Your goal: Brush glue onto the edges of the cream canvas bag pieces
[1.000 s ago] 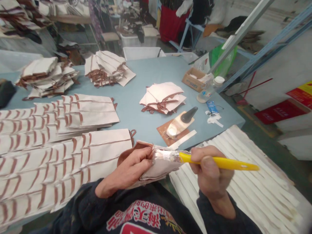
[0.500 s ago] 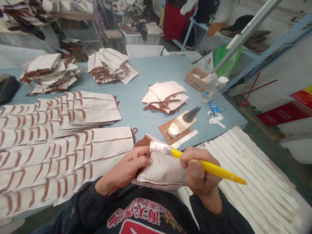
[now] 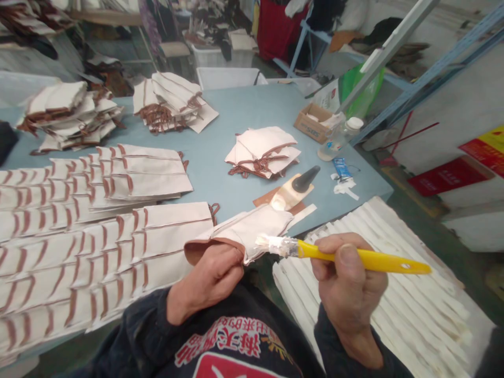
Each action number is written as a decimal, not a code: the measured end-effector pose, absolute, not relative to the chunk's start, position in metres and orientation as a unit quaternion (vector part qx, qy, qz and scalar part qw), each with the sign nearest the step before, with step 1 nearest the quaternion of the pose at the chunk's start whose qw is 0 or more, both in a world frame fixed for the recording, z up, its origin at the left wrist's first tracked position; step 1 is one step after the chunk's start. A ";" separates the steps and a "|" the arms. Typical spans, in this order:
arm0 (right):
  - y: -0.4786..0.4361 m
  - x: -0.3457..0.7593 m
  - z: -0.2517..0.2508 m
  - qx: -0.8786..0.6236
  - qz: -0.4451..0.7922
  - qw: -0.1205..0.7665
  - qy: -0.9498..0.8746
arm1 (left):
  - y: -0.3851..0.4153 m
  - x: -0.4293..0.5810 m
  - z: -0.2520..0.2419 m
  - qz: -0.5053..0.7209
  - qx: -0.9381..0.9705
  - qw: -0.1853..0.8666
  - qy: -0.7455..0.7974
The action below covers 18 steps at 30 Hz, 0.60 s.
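My left hand (image 3: 210,278) is closed on the edge of a cream fabric pouch (image 3: 246,226) with a brown lining; some of its fingers are hidden inside the opening. The pouch slants away from me over the table's near edge. In my right hand (image 3: 350,283) is a brush with a yellow handle (image 3: 370,260), gripped between thumb and fingers. White paste coats its bristles (image 3: 271,244), which are close to the pouch's right side; whether they touch it I cannot tell. Behind the pouch sits a pale plastic scoop-like container (image 3: 285,197) with a dark tapered end, on a brown piece.
Overlapping rows of cream pieces (image 3: 165,233) cover the table's left side. Three piles, one of them nearby (image 3: 262,152), stand farther back. A cardboard box (image 3: 313,123) and a clear jar (image 3: 338,139) are at the right. White strips (image 3: 378,252) lie on a board beside me.
The pouch has turned and swung away from me, its brown opening now facing left. My right hand has moved right with the brush, away from the opening. The view has shifted slightly.
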State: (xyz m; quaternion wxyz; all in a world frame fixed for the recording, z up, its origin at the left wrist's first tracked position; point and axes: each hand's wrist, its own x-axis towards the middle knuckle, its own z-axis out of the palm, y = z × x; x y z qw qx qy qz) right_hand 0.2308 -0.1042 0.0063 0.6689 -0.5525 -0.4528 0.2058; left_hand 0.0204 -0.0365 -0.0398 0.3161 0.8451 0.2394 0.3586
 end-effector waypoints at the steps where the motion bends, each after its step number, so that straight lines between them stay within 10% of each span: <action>1: -0.106 0.229 0.007 -0.545 0.217 0.664 -0.464 | -0.036 0.019 -0.041 0.355 0.850 0.307 0.240; 18: -0.109 0.227 0.001 -0.526 0.283 0.648 -0.474 | -0.035 0.026 -0.052 0.385 0.852 0.288 0.208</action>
